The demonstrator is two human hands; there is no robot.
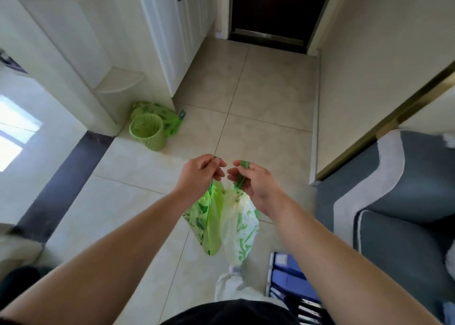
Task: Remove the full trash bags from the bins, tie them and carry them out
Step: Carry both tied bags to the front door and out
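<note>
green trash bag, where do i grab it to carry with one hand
Probably by both twisted handle strips at its top, gathered from above: the green trash bag hangs slack below them, one strip pinched in the left hand, the other in the right hand.

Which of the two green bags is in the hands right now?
The green bag hanging between the left hand and right hand, each pinching a top strip. The other bag lies on the floor behind the green basket.
</note>
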